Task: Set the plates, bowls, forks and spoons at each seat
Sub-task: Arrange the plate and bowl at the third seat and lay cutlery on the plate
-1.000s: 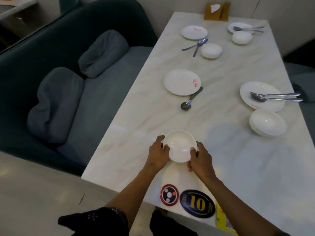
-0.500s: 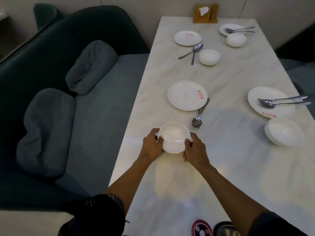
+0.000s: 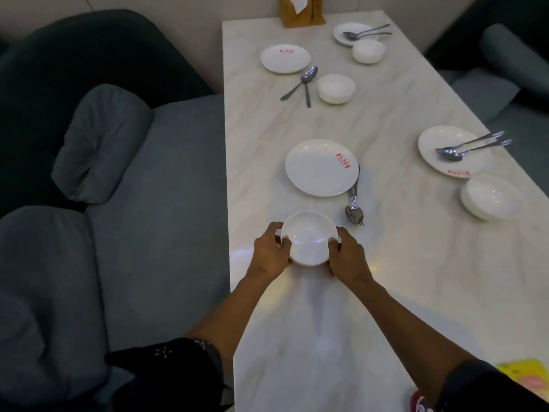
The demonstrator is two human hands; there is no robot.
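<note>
I hold a small white bowl (image 3: pixel 309 237) between both hands over the near left part of the marble table (image 3: pixel 401 263). My left hand (image 3: pixel 270 251) grips its left rim and my right hand (image 3: pixel 346 257) grips its right rim. Just beyond the bowl lies a white plate (image 3: pixel 318 168) with a red mark. A spoon and fork (image 3: pixel 354 208) lie together at that plate's right edge. Three other seats each show a plate, a bowl and cutlery.
Far left seat: plate (image 3: pixel 285 58), cutlery (image 3: pixel 304 83), bowl (image 3: pixel 336 88). Right seat: plate (image 3: pixel 451 144) with cutlery (image 3: pixel 469 147) on it, bowl (image 3: pixel 491 200). Far right: plate (image 3: pixel 341 34), bowl (image 3: pixel 368 51). A wooden napkin holder (image 3: pixel 301 10) stands at the far end. A dark sofa with cushions (image 3: pixel 101 144) runs along the left.
Both hands have carried the bowl forward along the table, from near the front edge to just short of the near left plate. The view has shifted forward with them.
</note>
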